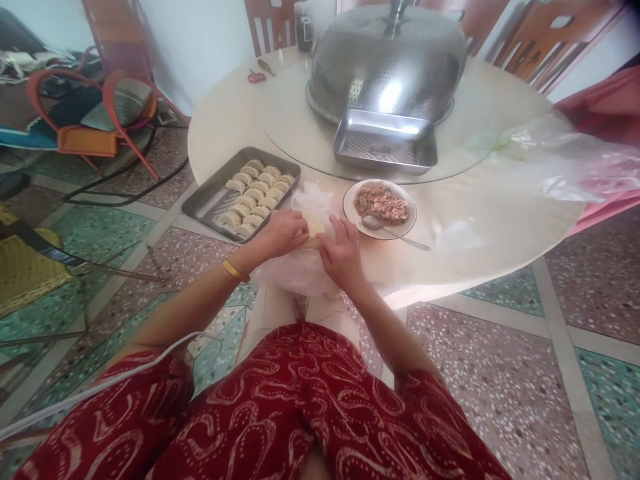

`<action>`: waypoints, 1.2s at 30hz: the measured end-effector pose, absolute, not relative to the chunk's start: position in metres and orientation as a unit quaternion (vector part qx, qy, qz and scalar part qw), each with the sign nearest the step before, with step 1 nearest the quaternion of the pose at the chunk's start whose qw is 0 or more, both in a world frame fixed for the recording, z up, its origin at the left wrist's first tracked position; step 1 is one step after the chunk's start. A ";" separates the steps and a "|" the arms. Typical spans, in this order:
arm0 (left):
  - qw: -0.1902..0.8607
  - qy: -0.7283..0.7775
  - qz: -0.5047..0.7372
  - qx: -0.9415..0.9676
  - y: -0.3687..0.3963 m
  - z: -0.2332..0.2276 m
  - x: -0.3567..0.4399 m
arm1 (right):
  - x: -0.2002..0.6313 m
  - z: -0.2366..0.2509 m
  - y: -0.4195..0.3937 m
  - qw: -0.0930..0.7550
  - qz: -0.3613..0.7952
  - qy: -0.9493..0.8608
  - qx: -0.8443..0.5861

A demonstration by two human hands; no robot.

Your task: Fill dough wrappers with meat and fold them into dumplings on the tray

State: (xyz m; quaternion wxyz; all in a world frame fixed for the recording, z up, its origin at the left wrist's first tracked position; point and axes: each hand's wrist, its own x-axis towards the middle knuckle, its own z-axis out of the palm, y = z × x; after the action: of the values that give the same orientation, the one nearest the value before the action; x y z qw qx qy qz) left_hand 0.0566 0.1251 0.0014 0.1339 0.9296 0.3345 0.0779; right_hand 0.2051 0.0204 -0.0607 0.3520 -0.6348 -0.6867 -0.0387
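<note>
Between my two hands, at the table's near edge, is a pale dumpling wrapper [312, 241], partly covered by my fingers. My left hand [286, 232] pinches its left side, and my right hand [342, 251] pinches its right side. Under and behind it lies a crumpled clear plastic bag [313, 199]. Left of my hands, a metal tray [206, 201] holds rows of folded dumplings [259, 193]. A white plate [349, 200] of minced filling [384, 203] sits to the right, with a metal spoon [395, 231] resting in it.
A large domed metal cover [385, 60] and an empty metal tray [385, 143] stand on the glass turntable [290, 143]. Red-handled scissors [257, 77] lie at the back left. Plastic bags [545, 157] spread over the right side. A white cable [125, 380] crosses my left arm.
</note>
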 end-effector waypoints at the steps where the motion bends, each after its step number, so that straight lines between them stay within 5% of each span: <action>1: 0.151 0.337 0.092 0.925 0.127 0.002 0.056 | 0.205 -0.058 0.027 0.341 -0.028 -0.698 -0.630; 9: 0.378 0.393 0.242 0.803 0.122 0.006 0.029 | 0.209 -0.045 0.070 0.314 0.001 -0.738 -0.597; 21: 0.818 0.355 0.341 0.298 0.100 -0.002 0.052 | 0.218 0.022 0.135 0.315 0.005 -0.768 -0.557; 28: 0.851 0.272 0.394 0.215 0.092 0.026 0.051 | 0.186 0.028 0.056 0.306 -0.098 -0.805 -0.498; 36: 0.906 0.193 0.341 0.158 0.033 0.033 0.030 | 0.169 0.038 -0.019 0.322 -0.072 -0.836 -0.439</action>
State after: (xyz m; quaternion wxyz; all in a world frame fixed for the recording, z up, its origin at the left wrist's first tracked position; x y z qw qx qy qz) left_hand 0.0297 0.0332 0.0326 0.9063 0.1581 0.1929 0.3410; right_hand 0.1687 -0.0188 0.0375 0.3223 -0.4385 -0.8358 -0.0723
